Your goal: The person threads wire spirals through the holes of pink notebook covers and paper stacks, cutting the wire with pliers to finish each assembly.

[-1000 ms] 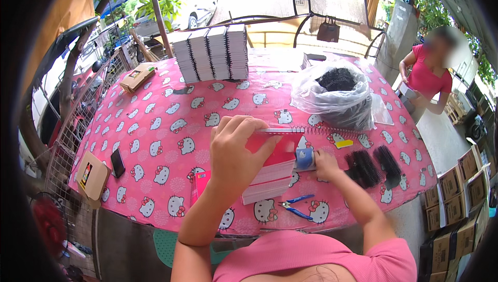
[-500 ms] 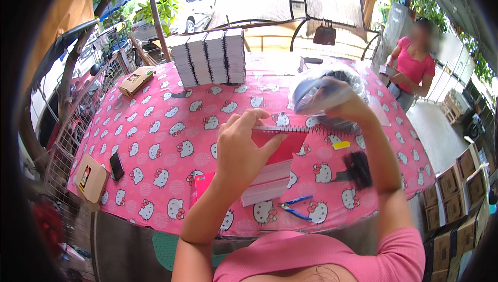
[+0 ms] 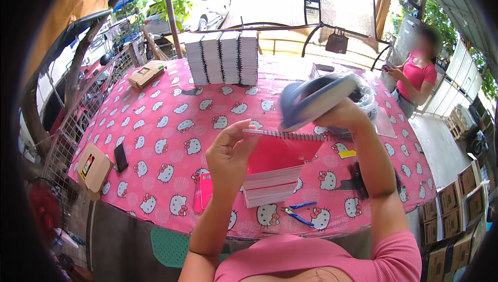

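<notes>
Both Sides Busy at Centre Frame

Through the head camera I had the left hand [image 3: 228,152] near the centre, its thumb and fingers pinching the left end of the upper edge of a glossy pink-red-covered paper pad [image 3: 282,152]; a dark, thin-looped spiral [image 3: 306,137] ran along that edge toward the right; below it, a stack of white page blocks [image 3: 272,186] sat on the pink cat-print tablecloth [image 3: 124,142]. The right hand [image 3: 347,115], right of centre, was closed on a flat, rounded, blue-and-pale object [image 3: 316,100], too blurred for me to name; I could not tell whether its lower tip touched the spiral.

I judged the step to be work along the pad's bound edge, left side steadying, right side handling the object; the next move called, I thought, for a firm left pinch and a careful right wrist, lest the spiral snag; the blue-handled metal cutters [image 3: 303,205] lay at lower centre, apart from both hands; loose black coils [image 3: 358,181] lay lower right, partly hidden by the right forearm.
</notes>
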`<control>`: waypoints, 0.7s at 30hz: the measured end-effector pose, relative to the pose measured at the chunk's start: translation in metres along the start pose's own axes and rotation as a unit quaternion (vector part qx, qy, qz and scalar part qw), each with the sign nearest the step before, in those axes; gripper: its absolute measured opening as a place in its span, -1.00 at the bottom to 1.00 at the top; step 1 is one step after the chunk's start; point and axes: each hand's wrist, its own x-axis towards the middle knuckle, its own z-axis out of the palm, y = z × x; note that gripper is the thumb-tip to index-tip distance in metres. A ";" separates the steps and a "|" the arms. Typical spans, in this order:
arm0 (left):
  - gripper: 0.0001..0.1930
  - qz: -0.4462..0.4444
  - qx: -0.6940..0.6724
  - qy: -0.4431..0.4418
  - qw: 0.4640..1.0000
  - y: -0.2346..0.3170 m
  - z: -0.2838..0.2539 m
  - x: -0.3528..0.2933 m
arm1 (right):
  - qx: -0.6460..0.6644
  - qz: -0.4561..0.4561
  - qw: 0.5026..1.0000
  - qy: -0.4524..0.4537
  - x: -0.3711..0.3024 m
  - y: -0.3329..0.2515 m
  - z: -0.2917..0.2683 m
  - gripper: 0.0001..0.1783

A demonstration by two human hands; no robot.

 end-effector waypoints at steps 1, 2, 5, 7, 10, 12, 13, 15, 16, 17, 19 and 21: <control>-0.65 -0.005 -0.002 0.004 1.000 0.000 -0.001 -0.001 | -0.051 -0.018 0.998 -0.015 0.004 -0.006 0.008 -0.51; -0.63 -0.010 -0.004 0.007 1.000 0.001 -0.002 -0.001 | -0.198 0.073 0.977 0.019 0.014 0.001 0.015 -0.43; -0.61 -0.001 -0.027 0.006 1.000 0.003 -0.006 0.000 | 0.246 0.088 0.965 -0.010 0.005 -0.014 0.008 -0.52; -0.61 -0.022 -0.016 0.005 1.000 0.002 -0.008 -0.002 | -0.047 0.061 0.997 -0.005 0.011 -0.017 0.022 -0.45; -0.62 -0.045 -0.016 0.005 0.999 0.002 -0.007 0.005 | -0.040 0.085 0.994 0.057 0.015 -0.007 0.019 -0.46; -0.64 -0.037 -0.047 -0.005 0.998 -0.001 -0.010 0.003 | -0.041 0.053 0.997 0.030 0.013 -0.016 0.021 -0.46; -0.65 -0.039 -0.055 -0.006 0.998 -0.001 -0.010 0.003 | -0.036 0.038 0.998 0.017 0.012 -0.019 0.024 -0.45; -0.66 -0.043 -0.068 -0.007 0.997 -0.001 -0.015 0.006 | -0.272 0.179 0.945 0.022 0.022 -0.007 0.028 -0.53; -0.67 -0.041 -0.082 -0.015 0.996 -0.002 -0.015 0.008 | -0.296 0.184 0.936 0.046 0.013 0.008 0.026 -0.52; -0.69 -0.039 -0.095 -0.021 0.995 -0.003 -0.016 0.009 | -0.319 0.187 0.927 0.070 -0.001 0.031 0.024 -0.51; -0.71 -0.055 -0.119 -0.040 0.991 -0.001 -0.021 0.008 | -0.354 0.257 0.893 0.105 -0.033 0.061 0.045 -0.55; -0.70 -0.085 -0.168 -0.088 0.978 0.007 -0.008 0.014 | -0.483 0.257 0.823 0.150 -0.109 0.151 0.079 -0.55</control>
